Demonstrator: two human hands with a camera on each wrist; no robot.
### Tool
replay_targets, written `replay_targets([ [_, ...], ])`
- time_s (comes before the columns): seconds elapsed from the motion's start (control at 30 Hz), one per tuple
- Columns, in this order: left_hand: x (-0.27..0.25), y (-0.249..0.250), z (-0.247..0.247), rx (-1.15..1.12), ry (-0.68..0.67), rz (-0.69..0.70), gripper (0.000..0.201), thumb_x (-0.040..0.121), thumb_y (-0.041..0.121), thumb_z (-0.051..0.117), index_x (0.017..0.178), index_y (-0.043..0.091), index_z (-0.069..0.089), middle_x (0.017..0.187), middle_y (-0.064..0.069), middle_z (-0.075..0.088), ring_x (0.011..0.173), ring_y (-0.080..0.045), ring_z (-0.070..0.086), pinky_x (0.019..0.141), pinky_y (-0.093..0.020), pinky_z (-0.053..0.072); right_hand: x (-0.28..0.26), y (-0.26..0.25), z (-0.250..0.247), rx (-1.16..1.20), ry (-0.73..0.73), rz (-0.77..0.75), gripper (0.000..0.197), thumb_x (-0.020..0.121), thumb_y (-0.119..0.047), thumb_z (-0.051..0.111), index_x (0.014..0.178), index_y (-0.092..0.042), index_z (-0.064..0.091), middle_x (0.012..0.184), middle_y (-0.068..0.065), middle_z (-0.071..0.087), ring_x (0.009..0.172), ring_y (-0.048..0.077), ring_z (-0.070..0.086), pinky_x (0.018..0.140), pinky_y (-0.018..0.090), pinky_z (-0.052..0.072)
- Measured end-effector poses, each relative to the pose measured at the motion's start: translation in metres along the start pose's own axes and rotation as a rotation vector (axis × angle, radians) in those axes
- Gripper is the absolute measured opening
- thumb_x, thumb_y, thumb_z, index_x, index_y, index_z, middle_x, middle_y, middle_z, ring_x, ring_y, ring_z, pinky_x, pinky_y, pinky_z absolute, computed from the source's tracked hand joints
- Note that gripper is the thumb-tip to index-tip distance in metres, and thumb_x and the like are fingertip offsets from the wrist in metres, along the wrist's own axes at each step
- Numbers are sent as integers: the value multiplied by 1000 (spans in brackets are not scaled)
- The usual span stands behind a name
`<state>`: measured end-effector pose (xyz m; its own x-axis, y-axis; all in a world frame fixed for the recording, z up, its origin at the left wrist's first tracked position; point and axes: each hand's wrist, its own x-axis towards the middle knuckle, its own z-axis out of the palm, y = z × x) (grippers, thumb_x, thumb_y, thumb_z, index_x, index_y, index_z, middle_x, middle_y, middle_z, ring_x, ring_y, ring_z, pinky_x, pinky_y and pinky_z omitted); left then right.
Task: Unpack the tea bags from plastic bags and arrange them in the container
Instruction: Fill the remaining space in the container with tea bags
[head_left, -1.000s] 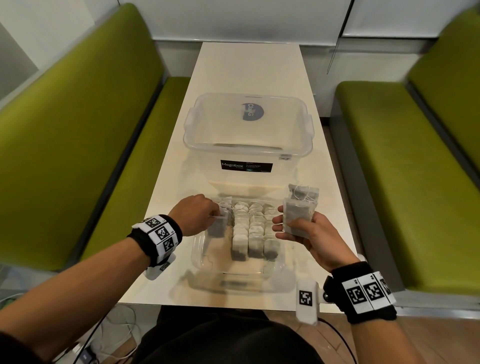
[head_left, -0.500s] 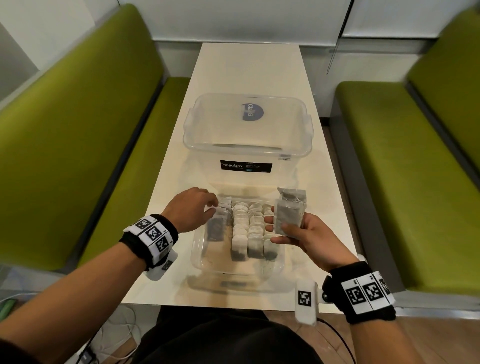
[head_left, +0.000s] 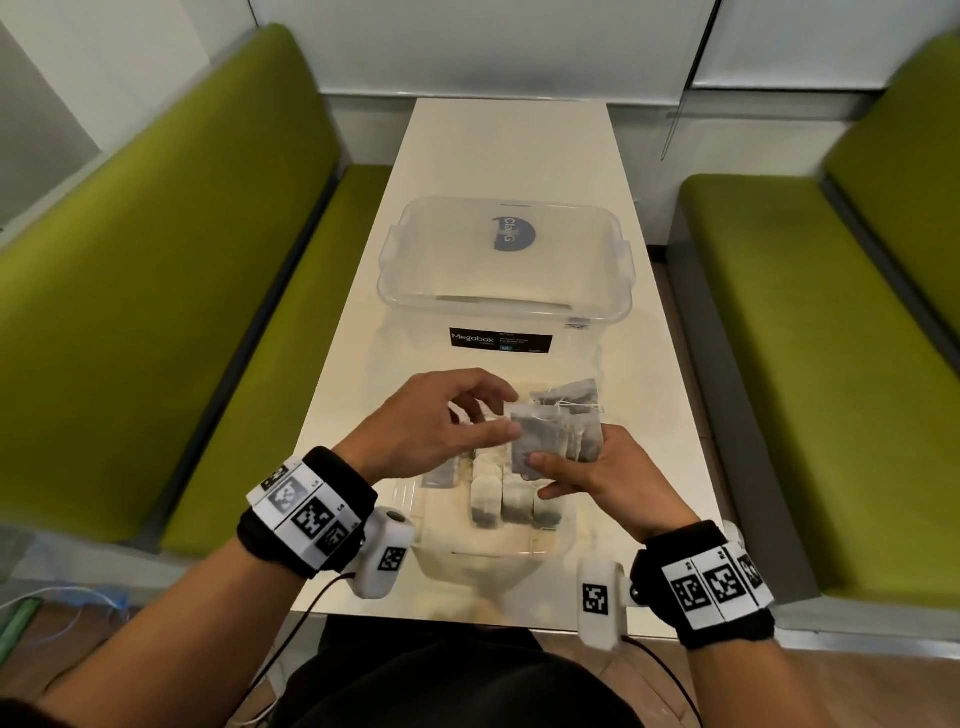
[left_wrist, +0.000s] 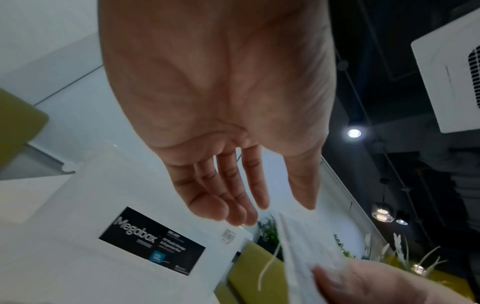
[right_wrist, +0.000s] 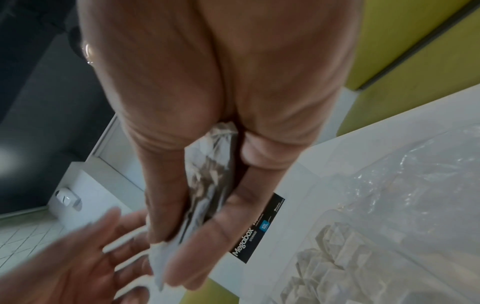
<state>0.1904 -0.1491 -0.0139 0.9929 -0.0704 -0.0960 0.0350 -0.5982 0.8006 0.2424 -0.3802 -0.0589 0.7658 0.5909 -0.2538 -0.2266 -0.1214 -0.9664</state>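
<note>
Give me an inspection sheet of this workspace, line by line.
Surface: white table, mostly bare at the far end.
Job's things: low clear container with rows of upright tea bags; stack of tea bags in the right hand.
Clutter: lidded Megabox bin behind the container.
Grippers: right hand grips the stack; left hand, fingers relaxed, reaches to the front bag, contact unclear.
Cables: leads from the wrist cameras; cords on the floor, left.
Surroundings: green benches both sides.
</note>
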Motion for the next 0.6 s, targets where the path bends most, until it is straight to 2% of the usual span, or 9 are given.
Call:
replay_targets([
  [0.07, 1, 5, 7, -42, 13, 14, 32, 84, 46, 78, 113, 33, 70, 101, 19, 72, 91, -3, 66, 78, -19, 55, 1, -2, 4, -18, 5, -8, 30, 85, -7, 80, 114, -8, 74, 99, 12, 80, 92, 29, 77, 70, 36, 63],
  [0.13, 2, 6, 11, -87, 19, 6, 28, 85, 38, 80, 110, 29, 71, 96, 10, 75, 87, -9, 70, 81, -31, 59, 0, -4, 6, -17, 11, -16, 29, 84, -11, 81, 113, -10, 75, 98, 11, 80, 89, 29, 78, 67, 35, 63],
  [0.2, 2, 5, 13, -129, 13, -10, 22, 86, 34, 80, 106, 27, 71, 92, 2, 77, 86, -21, 73, 83, -47, 60, -1, -7, 9, 9, 37, -21, 30, 86, -24, 79, 113, -13, 75, 98, 9, 80, 87, 28, 78, 64, 35, 63],
  [0.27, 1, 4, 13, -137, 13, -14, 17, 87, 34, 80, 101, 28, 72, 90, -2, 77, 86, -30, 72, 82, -55, 58, -3, -9, 10, 49, 78, -22, 34, 90, -37, 69, 112, -12, 76, 97, 11, 80, 84, 30, 78, 61, 36, 63],
  [0.37, -1, 6, 11, -155, 20, -30, 14, 87, 33, 80, 97, 27, 73, 89, -4, 76, 86, -34, 70, 79, -55, 57, -5, -11, 9, 96, 109, -12, 38, 99, -42, 57, 110, -11, 76, 97, 14, 80, 85, 34, 77, 62, 37, 64],
  [0.53, -3, 6, 6, -223, 29, -73, 14, 90, 25, 77, 101, 20, 70, 94, -4, 77, 89, -28, 72, 81, -45, 60, -4, -8, 7, 212, 124, 16, 39, 102, -38, 50, 111, -9, 75, 104, 17, 78, 97, 34, 76, 77, 44, 64],
  [0.6, -3, 6, 5, -261, 31, -82, 19, 90, 20, 77, 106, 18, 68, 95, -4, 78, 85, -22, 74, 79, -38, 60, -3, -6, 8, 289, 132, 30, 34, 106, -31, 48, 114, -8, 72, 108, 16, 78, 99, 34, 76, 78, 47, 65],
])
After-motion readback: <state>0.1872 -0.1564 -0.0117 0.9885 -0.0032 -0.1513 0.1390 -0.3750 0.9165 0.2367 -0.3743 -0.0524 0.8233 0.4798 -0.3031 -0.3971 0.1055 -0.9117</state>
